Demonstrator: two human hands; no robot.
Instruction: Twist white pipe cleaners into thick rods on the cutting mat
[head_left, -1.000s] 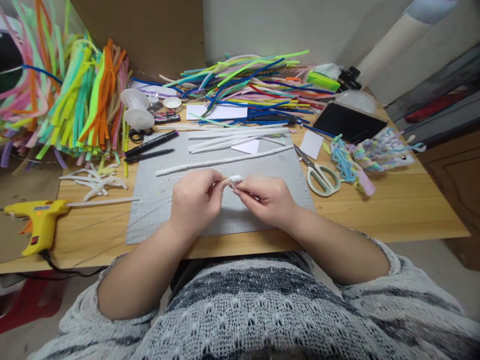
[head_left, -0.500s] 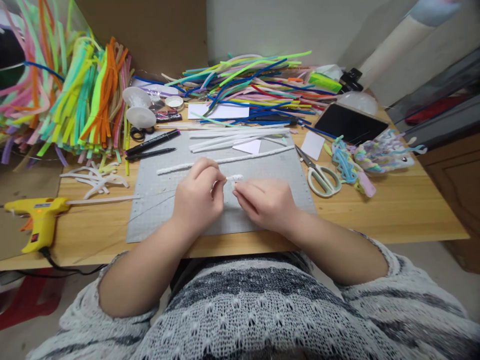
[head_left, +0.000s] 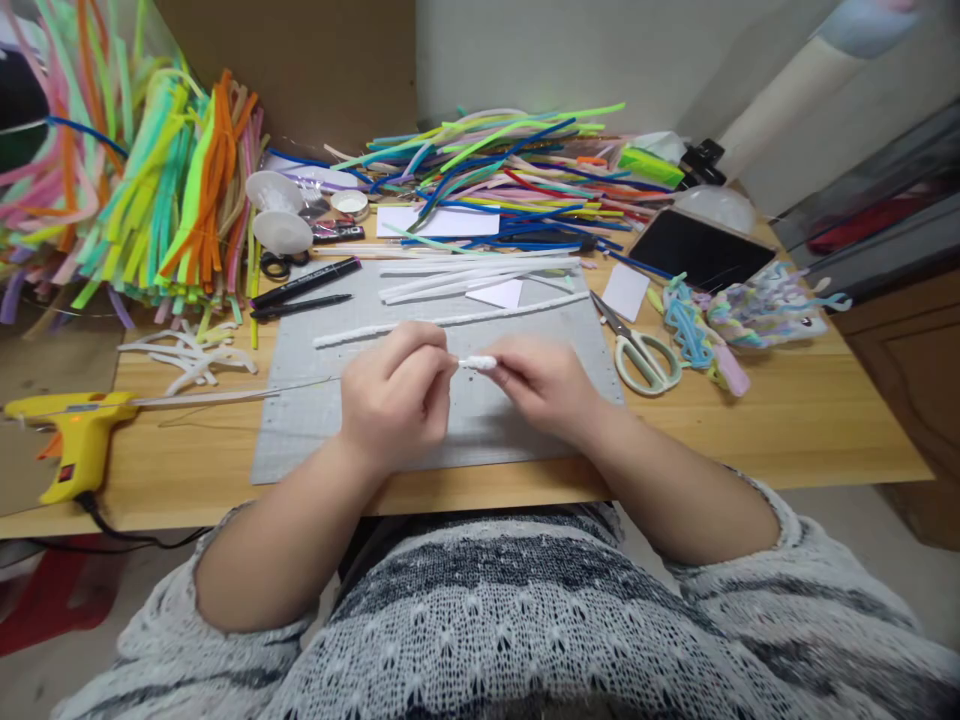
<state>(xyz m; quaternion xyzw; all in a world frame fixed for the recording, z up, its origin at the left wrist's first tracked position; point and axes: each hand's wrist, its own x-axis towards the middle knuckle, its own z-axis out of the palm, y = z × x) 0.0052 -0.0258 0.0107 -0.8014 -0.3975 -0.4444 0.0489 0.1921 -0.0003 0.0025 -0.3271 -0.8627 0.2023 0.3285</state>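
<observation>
My left hand (head_left: 396, 395) is closed, its thumb and forefinger pinching a thin wire (head_left: 319, 383) whose loose length trails out to the left. Between the hands a short piece of white pipe cleaner (head_left: 478, 362), thick and fuzzy, is wound at the wire's end. Fingertips of my right hand (head_left: 544, 388) pinch this piece from the right. Both hands hover over the grey cutting mat (head_left: 480, 435). Just beyond them a long white pipe cleaner (head_left: 517, 310) lies across the mat, with several smooth white stems (head_left: 450, 280) behind it.
A yellow glue gun (head_left: 79, 430) and white offcuts (head_left: 187, 358) lie at left. Black markers (head_left: 307, 285) and wire spools (head_left: 281, 232) stand behind. Scissors (head_left: 646, 360), a phone (head_left: 701, 248) and a pastel braided piece (head_left: 757, 310) are at right. Coloured pipe cleaners (head_left: 480, 165) pile at the back.
My right hand has shifted slightly right and turned, showing more of the white pipe cleaner piece. My left hand has moved slightly left, and the trailing wire has swung up.
</observation>
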